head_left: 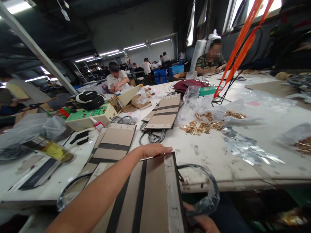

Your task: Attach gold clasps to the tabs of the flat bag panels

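Observation:
A beige bag panel with dark bands, a white stitched strip and a black edge stands tilted close in front of me. My left hand reaches across it and grips its upper edge, fingers partly hidden behind. Low on the right side, my right hand closes on the panel's edge; part of this hand is out of sight. A plastic-wrapped handle loops out from the right side of the panel. Similar bag panels lie stacked just beyond, with another stack farther back.
Gold-coloured metal fittings and flat silver plates are heaped on the white table. At left stand a green-topped machine and a jar with yellow liquid. Orange cords hang at right. Co-workers sit across the table.

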Tool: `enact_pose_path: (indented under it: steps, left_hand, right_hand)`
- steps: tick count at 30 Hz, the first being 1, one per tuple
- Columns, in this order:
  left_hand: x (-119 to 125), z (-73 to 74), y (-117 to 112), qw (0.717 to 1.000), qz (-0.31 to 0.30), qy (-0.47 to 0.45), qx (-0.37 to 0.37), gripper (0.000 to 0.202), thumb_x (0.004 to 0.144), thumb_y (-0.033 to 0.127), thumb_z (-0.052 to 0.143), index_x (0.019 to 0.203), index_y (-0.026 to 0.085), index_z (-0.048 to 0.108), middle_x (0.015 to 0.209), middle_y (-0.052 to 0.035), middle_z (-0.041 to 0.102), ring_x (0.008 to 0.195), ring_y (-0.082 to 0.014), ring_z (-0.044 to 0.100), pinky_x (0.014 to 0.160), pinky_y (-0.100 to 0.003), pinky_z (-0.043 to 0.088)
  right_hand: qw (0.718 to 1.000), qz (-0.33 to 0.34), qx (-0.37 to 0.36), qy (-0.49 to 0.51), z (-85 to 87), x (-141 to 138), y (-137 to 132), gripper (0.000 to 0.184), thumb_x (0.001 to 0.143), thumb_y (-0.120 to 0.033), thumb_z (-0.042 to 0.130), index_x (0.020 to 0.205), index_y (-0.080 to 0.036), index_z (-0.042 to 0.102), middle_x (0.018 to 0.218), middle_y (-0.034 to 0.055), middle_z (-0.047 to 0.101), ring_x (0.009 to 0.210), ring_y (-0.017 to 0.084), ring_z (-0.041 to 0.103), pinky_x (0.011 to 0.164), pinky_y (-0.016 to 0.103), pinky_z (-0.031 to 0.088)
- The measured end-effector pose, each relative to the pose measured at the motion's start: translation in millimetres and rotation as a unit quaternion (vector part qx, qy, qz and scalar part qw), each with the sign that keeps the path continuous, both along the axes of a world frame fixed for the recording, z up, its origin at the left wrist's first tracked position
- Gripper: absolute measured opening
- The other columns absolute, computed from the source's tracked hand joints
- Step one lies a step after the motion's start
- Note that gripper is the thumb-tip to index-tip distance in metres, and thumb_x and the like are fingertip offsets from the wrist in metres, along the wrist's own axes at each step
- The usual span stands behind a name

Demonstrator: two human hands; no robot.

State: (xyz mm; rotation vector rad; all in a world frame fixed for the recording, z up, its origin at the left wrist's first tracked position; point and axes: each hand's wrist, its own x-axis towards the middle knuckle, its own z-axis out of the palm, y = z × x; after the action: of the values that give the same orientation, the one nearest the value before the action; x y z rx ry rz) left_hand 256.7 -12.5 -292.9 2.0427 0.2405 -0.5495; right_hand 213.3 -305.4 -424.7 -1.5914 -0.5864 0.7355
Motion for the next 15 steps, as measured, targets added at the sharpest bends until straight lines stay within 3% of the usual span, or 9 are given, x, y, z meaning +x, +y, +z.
enact_pose_path:
  steps: [3, 7, 12, 15]
  left_hand:
    - [11.9, 7.0, -3.9, 0.994, -0.048, 0.063, -0.081, 0.069, 0.066, 0.087, 0.076, 0.082, 0.019, 0.079, 0.074, -0.0005, 0.071, 0.077, -0.0205, 0.063, 0.085, -0.032, 0.052]
    - [18.0, 3.7, -9.2, 0.98, -0.073, 0.098, -0.158, 0.071, 0.066, 0.079, 0.083, 0.102, 0.018, 0.083, 0.092, -0.0052, 0.079, 0.09, -0.0246, 0.071, 0.094, -0.036, 0.053]
    - [14.9, -10.1, -8.1, 0.979, -0.04, 0.068, -0.188, 0.062, 0.068, 0.062, 0.092, 0.116, 0.023, 0.081, 0.123, -0.0046, 0.077, 0.122, -0.0249, 0.064, 0.111, -0.033, 0.042]
    - [11.3, -20.7, -11.4, 0.979, 0.002, 0.037, -0.199, 0.069, 0.069, 0.049, 0.094, 0.13, 0.023, 0.075, 0.116, -0.0056, 0.078, 0.114, -0.0237, 0.066, 0.105, -0.035, 0.044]
  right_hand:
    - [1.0, 0.008, -0.007, 0.015, -9.9, 7.8, 17.7, 0.029, 0.066, -0.053, 0.082, 0.08, -0.028, 0.085, 0.063, 0.005, 0.074, 0.078, 0.035, 0.077, 0.06, 0.037, 0.062]
    - [1.0, 0.015, -0.014, 0.022, -17.6, 9.5, 22.9, 0.031, 0.064, -0.051, 0.084, 0.085, -0.029, 0.086, 0.061, 0.005, 0.073, 0.072, 0.032, 0.076, 0.055, 0.035, 0.06]
    - [0.999, 0.023, -0.031, 0.029, -26.1, 9.5, 13.3, 0.031, 0.062, -0.05, 0.084, 0.087, -0.032, 0.086, 0.061, 0.0042, 0.073, 0.071, 0.032, 0.076, 0.051, 0.033, 0.058]
    - [0.998, 0.023, -0.045, 0.03, -29.1, 9.4, 1.1, 0.027, 0.061, -0.05, 0.084, 0.083, -0.034, 0.085, 0.061, 0.0032, 0.074, 0.072, 0.032, 0.077, 0.051, 0.033, 0.058]
